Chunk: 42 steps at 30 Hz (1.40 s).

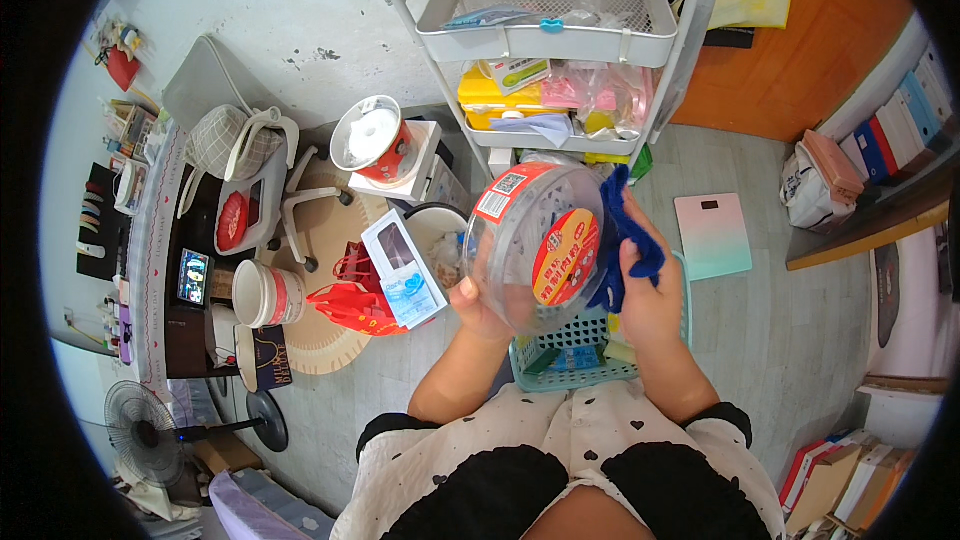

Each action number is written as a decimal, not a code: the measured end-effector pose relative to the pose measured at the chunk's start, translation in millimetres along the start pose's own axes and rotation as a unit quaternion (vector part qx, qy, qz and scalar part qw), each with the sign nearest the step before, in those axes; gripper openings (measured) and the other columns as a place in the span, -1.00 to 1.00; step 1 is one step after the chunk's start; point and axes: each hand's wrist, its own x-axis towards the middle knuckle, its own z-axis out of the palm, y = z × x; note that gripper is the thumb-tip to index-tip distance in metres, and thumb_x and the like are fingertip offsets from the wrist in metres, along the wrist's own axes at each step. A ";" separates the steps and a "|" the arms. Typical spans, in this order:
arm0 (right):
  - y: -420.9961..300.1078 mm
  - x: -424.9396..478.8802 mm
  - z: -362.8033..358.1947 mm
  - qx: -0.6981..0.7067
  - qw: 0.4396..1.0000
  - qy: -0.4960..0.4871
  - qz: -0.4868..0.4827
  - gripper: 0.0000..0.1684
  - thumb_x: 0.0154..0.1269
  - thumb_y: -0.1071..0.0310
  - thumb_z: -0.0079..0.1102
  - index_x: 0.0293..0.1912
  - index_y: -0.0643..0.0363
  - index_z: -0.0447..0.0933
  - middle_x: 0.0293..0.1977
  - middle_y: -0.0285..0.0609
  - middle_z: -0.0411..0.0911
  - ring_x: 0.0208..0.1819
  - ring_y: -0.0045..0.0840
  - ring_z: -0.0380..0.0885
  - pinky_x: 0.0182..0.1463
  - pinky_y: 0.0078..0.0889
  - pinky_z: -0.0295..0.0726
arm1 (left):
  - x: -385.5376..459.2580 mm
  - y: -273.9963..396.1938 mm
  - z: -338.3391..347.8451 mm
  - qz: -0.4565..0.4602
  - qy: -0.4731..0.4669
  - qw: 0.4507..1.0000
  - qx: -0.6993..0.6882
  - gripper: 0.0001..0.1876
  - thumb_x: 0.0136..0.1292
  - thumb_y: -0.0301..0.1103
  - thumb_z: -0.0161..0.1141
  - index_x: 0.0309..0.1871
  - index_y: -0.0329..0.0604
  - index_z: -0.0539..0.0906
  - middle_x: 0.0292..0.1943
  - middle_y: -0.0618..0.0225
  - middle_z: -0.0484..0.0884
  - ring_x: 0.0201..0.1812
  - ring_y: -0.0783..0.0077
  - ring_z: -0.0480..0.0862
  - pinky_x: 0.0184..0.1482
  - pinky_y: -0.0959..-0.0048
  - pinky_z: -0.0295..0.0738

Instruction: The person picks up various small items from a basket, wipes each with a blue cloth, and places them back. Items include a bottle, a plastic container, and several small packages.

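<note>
Held up before my chest is a round, clear plastic container with a red and yellow printed label. My left hand grips its lower left side, the thumb on the near wall. A dark blue cloth is bunched in my right hand and touches the container's right side. Below the container, a light teal plastic basket in front of my lap holds several small packets. The container's far side and some of my fingers are hidden.
A grey wheeled rack stands ahead against the wall. To the left are a lined bin, a red bag, a white bucket, an office chair and a fan. A bathroom scale lies on the floor at right.
</note>
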 end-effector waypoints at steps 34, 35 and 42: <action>-22.1 28.3 7.9 -0.266 0.930 -0.081 -0.242 -0.45 -0.03 0.65 -0.12 0.06 0.31 0.33 -0.01 0.06 0.40 0.04 -0.09 0.36 0.17 -0.24 0.26 | 4.1 9.4 21.7 -0.081 0.008 0.997 -0.013 -0.08 -0.03 0.31 -0.04 0.33 -0.10 0.08 0.27 0.10 0.19 0.26 0.09 0.24 0.23 0.08 0.20; -23.8 29.7 7.8 -0.264 0.933 -0.086 -0.230 -0.49 0.00 0.63 -0.11 0.04 0.30 0.35 -0.02 0.05 0.42 0.02 -0.09 0.37 0.15 -0.24 0.27 | 4.5 11.4 24.4 -0.094 -0.010 0.995 0.014 -0.07 -0.03 0.31 -0.04 0.33 -0.12 0.07 0.27 0.08 0.19 0.27 0.09 0.24 0.24 0.08 0.20; -45.9 43.0 8.4 -0.281 0.908 -0.191 -0.243 -0.48 -0.24 0.59 -0.04 -0.11 0.23 0.45 -0.13 -0.05 0.48 -0.03 -0.15 0.41 0.12 -0.21 0.27 | -2.6 8.7 19.6 -0.167 -0.007 0.986 0.001 -0.01 -0.06 0.25 -0.01 0.34 -0.25 -0.01 0.28 0.06 0.14 0.31 0.17 0.17 0.30 0.23 0.03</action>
